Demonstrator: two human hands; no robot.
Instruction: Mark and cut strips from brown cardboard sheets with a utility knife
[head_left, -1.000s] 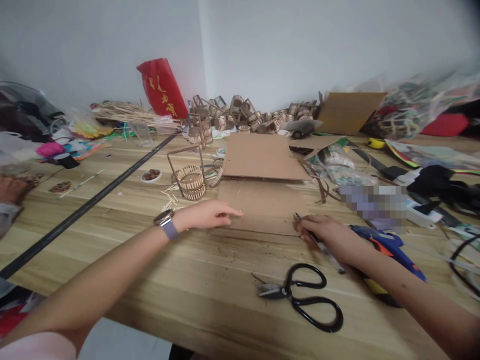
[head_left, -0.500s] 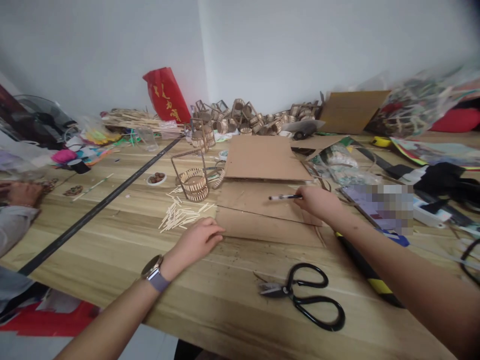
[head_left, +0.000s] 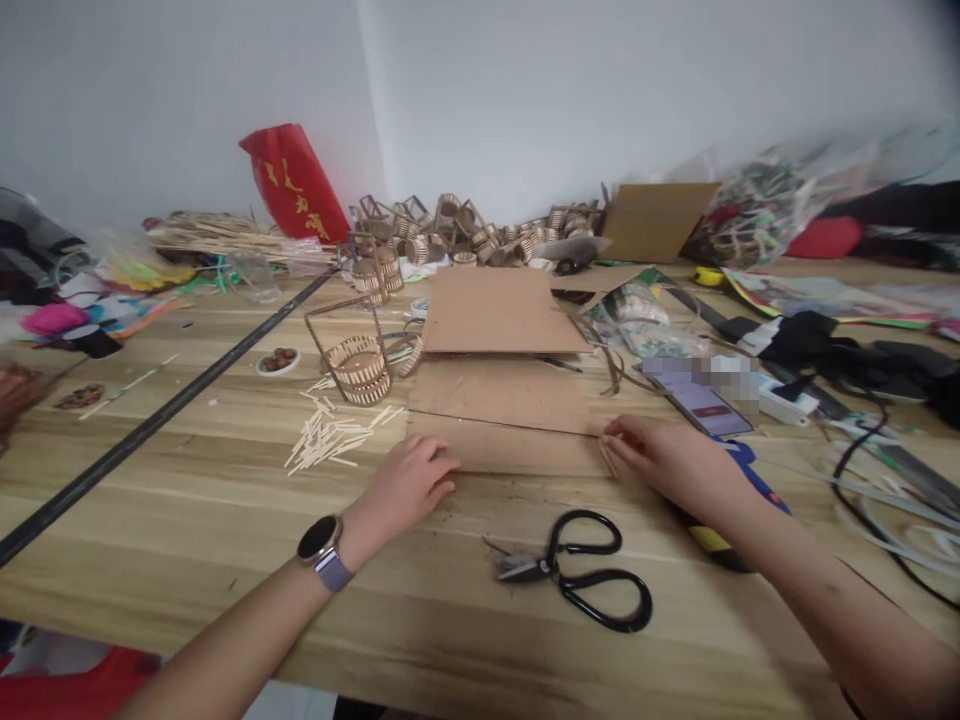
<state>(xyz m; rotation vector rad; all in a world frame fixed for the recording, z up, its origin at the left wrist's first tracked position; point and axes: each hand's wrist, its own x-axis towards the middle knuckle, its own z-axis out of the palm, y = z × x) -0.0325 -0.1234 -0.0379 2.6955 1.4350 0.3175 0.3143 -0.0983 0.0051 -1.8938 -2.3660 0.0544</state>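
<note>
My left hand (head_left: 416, 478) rests at the near left corner of a flat cardboard sheet (head_left: 510, 455), its fingers loosely bent and apart, holding nothing. At the sheet's right edge my right hand (head_left: 660, 455) has its fingertips closed together; what they pinch is hidden. A thin dark line (head_left: 502, 425) crosses the sheet from near my left fingers to my right fingertips; I cannot tell whether it is drawn or a thin strand. Behind it, a second cardboard piece (head_left: 495, 310) covers the far part. A dark pen (head_left: 561, 365) lies by its front edge.
Black-handled scissors (head_left: 577, 570) lie in front. Left are a small handled basket (head_left: 358, 370), loose short sticks (head_left: 326, 435), a bowl of brown beads (head_left: 278, 361) and a long dark bar (head_left: 180, 395). A phone (head_left: 697, 395) lies right. Another person's hand (head_left: 19, 395) shows far left.
My right hand has let go of the pen, which now lies on the cardboard, and has come nearer to the sheet's right edge. The view has turned a little to the right.
</note>
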